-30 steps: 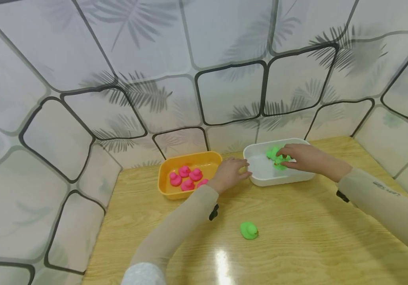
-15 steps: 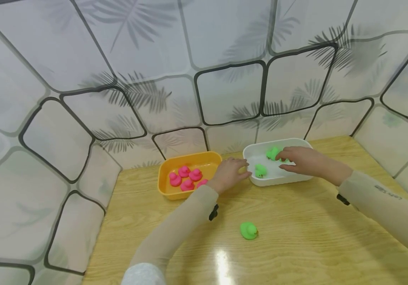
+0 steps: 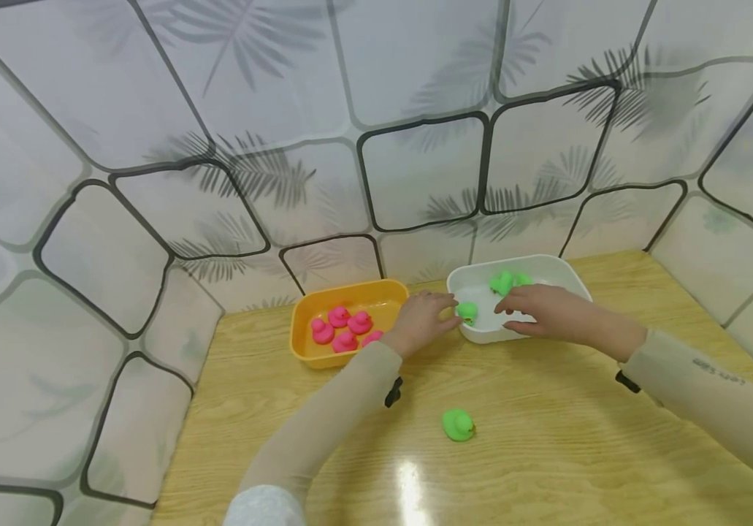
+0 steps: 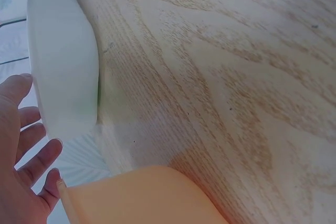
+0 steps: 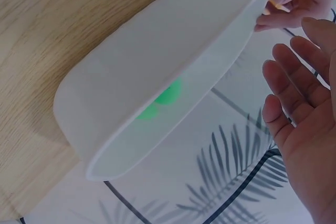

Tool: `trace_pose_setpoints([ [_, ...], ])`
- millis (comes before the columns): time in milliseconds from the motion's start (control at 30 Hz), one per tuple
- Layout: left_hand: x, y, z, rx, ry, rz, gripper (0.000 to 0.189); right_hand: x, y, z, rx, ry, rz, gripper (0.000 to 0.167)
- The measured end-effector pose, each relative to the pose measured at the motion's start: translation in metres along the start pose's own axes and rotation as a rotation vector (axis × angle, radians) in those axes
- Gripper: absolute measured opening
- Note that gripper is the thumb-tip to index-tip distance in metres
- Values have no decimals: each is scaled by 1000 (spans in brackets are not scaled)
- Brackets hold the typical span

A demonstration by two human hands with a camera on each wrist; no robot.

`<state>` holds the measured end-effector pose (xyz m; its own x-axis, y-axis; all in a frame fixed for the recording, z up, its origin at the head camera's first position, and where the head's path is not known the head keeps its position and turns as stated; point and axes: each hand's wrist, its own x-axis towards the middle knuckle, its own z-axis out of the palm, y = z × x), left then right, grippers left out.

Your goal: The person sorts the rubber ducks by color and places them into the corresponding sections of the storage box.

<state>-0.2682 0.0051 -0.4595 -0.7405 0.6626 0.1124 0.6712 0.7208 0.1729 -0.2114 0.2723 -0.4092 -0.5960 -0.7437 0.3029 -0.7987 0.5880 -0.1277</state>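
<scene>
The left hand [image 3: 423, 318] is at the left end of a white plastic basket [image 3: 491, 333], its relaxed fingers beside the rim and holding nothing. Just inside that end lies a green rubber duck [image 3: 467, 313], close to the left fingertips. Over the front side of the basket hovers the right hand [image 3: 550, 314], fingers loosely bent, with nothing between them. Behind it, more green rubber ducks [image 3: 502, 283] sit together in the basket, partly hidden. In the right wrist view the right hand [image 5: 310, 114] appears with spread, bare fingers above the basket rim.
An orange basket [image 3: 300, 351] with several pink rubber ducks [image 3: 345, 342] stands left of the white one, partly behind the left hand. One green duck [image 3: 458, 424] sits on the wooden table [image 3: 547, 438] nearer the person. A patterned cloth wall [image 3: 429, 175] encloses the back.
One green duck has moved left across the white basket, away from the right fingers to its left end. The right hand has shifted slightly left and nearer the person. The left hand stayed put.
</scene>
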Motion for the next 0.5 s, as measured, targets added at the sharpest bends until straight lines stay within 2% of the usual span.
trace_pose_setpoints([
  [500,0,-1,1,0,14,13,39,0,-16,8,26,-18,-21,21],
])
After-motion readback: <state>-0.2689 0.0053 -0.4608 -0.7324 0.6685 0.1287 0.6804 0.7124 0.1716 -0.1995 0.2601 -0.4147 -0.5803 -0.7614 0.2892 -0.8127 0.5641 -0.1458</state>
